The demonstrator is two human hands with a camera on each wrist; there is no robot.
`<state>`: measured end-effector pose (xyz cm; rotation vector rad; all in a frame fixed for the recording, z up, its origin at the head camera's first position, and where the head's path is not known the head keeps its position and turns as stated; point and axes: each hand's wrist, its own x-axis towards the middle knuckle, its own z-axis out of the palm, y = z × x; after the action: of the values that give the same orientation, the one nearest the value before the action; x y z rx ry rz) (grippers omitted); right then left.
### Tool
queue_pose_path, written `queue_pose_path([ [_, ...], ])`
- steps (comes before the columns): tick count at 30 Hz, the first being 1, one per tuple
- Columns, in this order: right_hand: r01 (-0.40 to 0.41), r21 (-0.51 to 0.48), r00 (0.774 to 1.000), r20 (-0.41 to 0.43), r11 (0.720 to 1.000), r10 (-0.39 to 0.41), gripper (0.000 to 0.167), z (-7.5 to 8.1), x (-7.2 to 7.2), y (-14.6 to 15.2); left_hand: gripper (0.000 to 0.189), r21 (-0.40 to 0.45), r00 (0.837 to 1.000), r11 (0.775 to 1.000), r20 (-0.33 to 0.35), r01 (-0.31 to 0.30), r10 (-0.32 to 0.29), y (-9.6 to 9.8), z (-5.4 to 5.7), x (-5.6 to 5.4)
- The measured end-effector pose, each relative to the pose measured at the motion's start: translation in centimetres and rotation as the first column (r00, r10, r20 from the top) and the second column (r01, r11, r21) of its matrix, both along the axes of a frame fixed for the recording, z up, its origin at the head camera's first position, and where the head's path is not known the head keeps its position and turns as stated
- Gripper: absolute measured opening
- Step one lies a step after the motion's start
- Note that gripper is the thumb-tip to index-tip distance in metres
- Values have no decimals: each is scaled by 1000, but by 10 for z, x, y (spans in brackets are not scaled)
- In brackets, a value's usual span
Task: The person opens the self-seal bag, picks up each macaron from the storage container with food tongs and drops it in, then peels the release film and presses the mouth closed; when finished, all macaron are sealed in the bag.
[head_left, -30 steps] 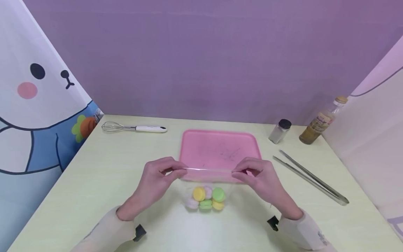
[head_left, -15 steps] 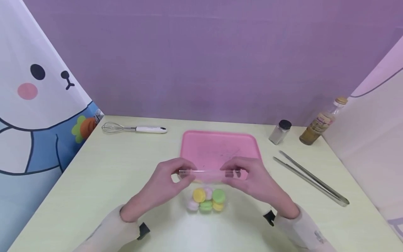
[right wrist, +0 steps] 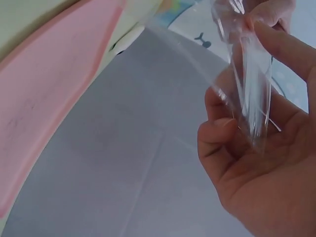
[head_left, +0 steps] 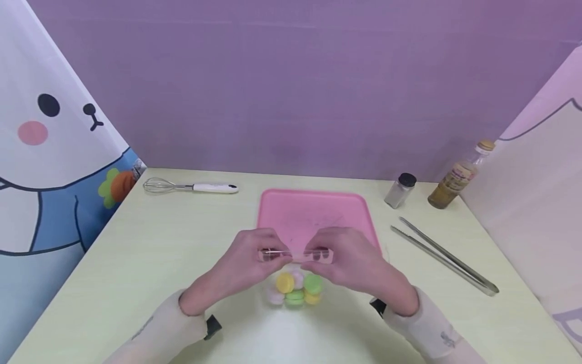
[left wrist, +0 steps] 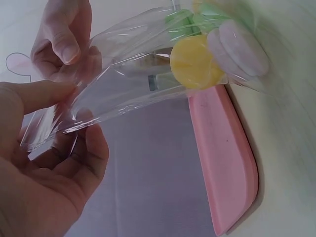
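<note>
A clear plastic bag (left wrist: 123, 69) holds several macarons in yellow, green and pale purple; a yellow macaron (left wrist: 196, 61) shows best in the left wrist view. Seen from the head, the macarons (head_left: 294, 289) sit at the bag's bottom, just below the hands. My left hand (head_left: 256, 255) pinches the bag's upper edge between thumb and fingers. Close beside it, my right hand (head_left: 345, 258) pinches the other end of that edge. The bag's mouth looks folded or gathered in the right wrist view, where the film (right wrist: 254, 94) runs between thumb and fingers.
Behind the hands lies a pink tray (head_left: 313, 212). A whisk (head_left: 191, 187) is at the back left. To the right are metal tongs (head_left: 445, 255), a small black-lidded jar (head_left: 401, 190) and a corked bottle (head_left: 460, 177). A purple backdrop (head_left: 291, 91) rises behind the table.
Both hands have moved inward, close together, and the stretched straight bag edge between them has become short, its ends bunched behind the fingers. The macarons have stayed about where they were.
</note>
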<state>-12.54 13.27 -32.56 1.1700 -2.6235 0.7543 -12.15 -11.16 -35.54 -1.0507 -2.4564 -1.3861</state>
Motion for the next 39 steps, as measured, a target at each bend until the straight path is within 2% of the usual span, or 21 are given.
queue_pose_path([
  [4, -31, 11, 999, -23, 999, 31, 8, 2, 0, -7, 4, -4, 1000, 1000, -20, 16, -17, 0, 1, 1],
  [8, -48, 4, 999, -10, 999, 48, 6, 2, -1, -8, 3, -17, 999, 1000, -34, 24, -25, -2, 3, 2],
  [12, -50, -14, 999, 18, 999, 50, 6, 2, -2, -2, 5, -32, 999, 999, -52, 15, -16, -7, 3, 1],
  [16, -40, -59, 995, 86, 997, 45, 8, 1, -2, 12, 6, -33, 998, 999, -65, -10, 8, -16, 2, 1],
  [20, -26, -97, 991, 127, 995, 39, 11, -3, 0, 29, 5, -22, 998, 999, -47, -39, 38, -24, 2, 3],
  [24, -10, -134, 993, 113, 991, 25, 14, -6, 2, 41, 2, -17, 999, 999, -25, -35, 34, -30, 1, 5],
  [30, -8, -134, 989, 148, 991, 28, 13, -5, 3, 46, 7, -30, 999, 999, 18, -36, 37, -38, 5, 7],
  [34, 6, -139, 991, 136, 990, 13, 16, -3, 4, 51, 5, -68, 999, 997, 26, -18, 20, -39, 6, 6],
  [37, 6, -150, 991, 133, 989, 14, 15, -3, 5, 52, 2, -128, 1000, 991, -2, -23, 23, -33, 7, 6],
  [39, 2, -155, 991, 132, 988, 19, 15, -3, 5, 52, 10, -182, 999, 982, -15, -39, 37, -25, 8, 5],
])
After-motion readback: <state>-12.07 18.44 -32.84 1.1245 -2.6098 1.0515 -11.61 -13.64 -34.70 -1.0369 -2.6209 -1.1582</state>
